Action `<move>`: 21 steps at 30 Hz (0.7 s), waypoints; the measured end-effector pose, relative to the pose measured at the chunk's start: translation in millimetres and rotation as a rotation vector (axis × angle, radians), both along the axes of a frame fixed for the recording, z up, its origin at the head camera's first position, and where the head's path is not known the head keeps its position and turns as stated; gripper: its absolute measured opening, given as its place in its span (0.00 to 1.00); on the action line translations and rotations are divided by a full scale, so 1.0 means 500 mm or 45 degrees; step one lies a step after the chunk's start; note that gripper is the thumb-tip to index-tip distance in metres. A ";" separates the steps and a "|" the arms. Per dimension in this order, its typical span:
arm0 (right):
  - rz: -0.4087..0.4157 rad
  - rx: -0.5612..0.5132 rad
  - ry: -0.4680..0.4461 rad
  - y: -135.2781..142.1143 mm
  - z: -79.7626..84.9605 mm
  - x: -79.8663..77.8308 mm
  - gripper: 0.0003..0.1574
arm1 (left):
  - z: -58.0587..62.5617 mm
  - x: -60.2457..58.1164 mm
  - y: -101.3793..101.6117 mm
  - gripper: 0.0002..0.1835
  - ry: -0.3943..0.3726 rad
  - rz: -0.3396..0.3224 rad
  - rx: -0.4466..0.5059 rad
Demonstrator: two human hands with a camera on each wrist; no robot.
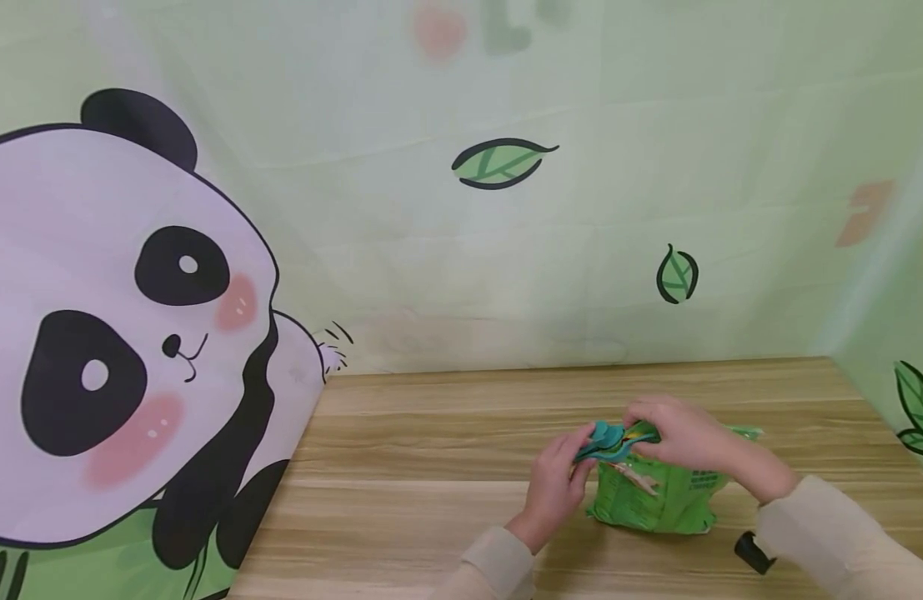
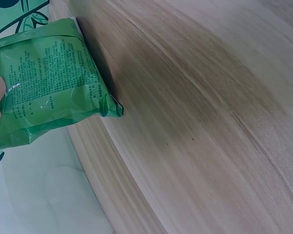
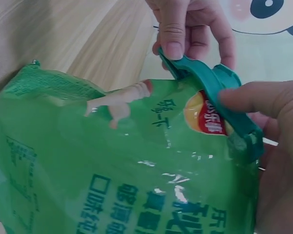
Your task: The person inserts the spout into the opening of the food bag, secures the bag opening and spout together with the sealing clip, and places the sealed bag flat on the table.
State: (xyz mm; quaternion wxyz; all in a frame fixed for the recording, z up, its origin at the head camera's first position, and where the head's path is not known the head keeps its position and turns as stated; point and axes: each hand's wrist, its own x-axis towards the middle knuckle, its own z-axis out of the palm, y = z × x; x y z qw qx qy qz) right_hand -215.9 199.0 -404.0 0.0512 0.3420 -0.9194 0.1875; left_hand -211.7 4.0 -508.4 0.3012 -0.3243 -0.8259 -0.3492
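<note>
A green snack bag [image 1: 656, 504] with printed lettering stands on the wooden table, and a teal bag clip [image 3: 212, 85] lies across its top edge. At one end of the clip, my left hand [image 1: 554, 483] pinches it between thumb and fingers. My right hand [image 1: 682, 433] grips the clip further along; its thumb [image 3: 249, 97] presses on the clip above a red and yellow logo. Whether the clip is fully closed, I cannot tell. The left wrist view shows mostly the bag's side [image 2: 49, 83], with only slivers of fingers at its left edge.
A small black object [image 1: 754, 552] lies on the table [image 1: 401, 450] near the right sleeve. Behind the table hangs a pale green cloth [image 1: 401, 208] printed with leaves and a large panda [image 1: 116, 250].
</note>
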 end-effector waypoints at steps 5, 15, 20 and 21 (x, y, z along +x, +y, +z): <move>-0.005 0.053 -0.065 0.005 0.012 0.003 0.10 | -0.002 -0.001 0.005 0.21 0.034 0.000 0.009; 0.018 -0.053 -0.123 0.012 0.013 0.000 0.08 | 0.000 0.001 0.010 0.21 0.032 0.009 0.019; 0.030 -0.069 -0.103 0.013 0.011 -0.001 0.07 | -0.002 0.000 0.011 0.21 0.023 0.021 0.017; 0.032 -0.072 -0.101 0.013 0.011 -0.001 0.07 | -0.002 0.000 0.012 0.21 0.019 0.024 0.015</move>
